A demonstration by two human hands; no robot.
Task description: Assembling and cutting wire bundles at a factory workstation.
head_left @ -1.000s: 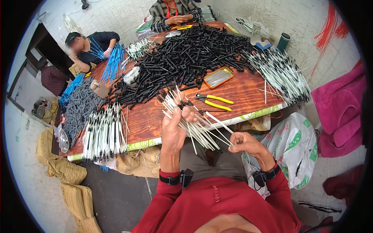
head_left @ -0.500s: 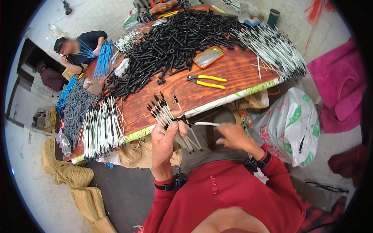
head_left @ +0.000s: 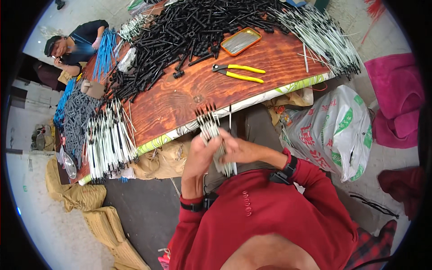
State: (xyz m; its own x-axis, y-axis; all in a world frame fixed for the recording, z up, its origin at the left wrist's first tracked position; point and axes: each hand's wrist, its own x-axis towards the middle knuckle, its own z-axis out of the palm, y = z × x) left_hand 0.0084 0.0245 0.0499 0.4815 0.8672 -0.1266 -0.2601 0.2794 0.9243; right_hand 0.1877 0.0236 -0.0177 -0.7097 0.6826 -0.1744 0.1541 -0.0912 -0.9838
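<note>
In front of my lap, just off the table's near edge, I hold a bundle of thin white rods with black tips (head_left: 208,122). The black tips point up toward the table. My left hand (head_left: 199,155) is closed round the bundle's left side. Pressed against its right side is my right hand (head_left: 234,149), slightly blurred, with its fingers curled on the rods. One more white rod with a dark upper part (head_left: 230,118) shows just to the right of the bundle; which fingers hold it is hidden.
On the wooden table (head_left: 166,112) lie yellow-handled pliers (head_left: 240,73), an orange-rimmed tin (head_left: 241,42) of thin pins, heaped black parts (head_left: 180,31), white rods (head_left: 110,135), grey pieces (head_left: 81,108) and blue rods (head_left: 105,49). A co-worker (head_left: 78,51) sits far left. A white bag (head_left: 326,130) stands right.
My right hand has come left from beside the bundle onto it. The bundle, fanned out before, is gathered closer together. The view has shifted, so the table sits higher in it.
</note>
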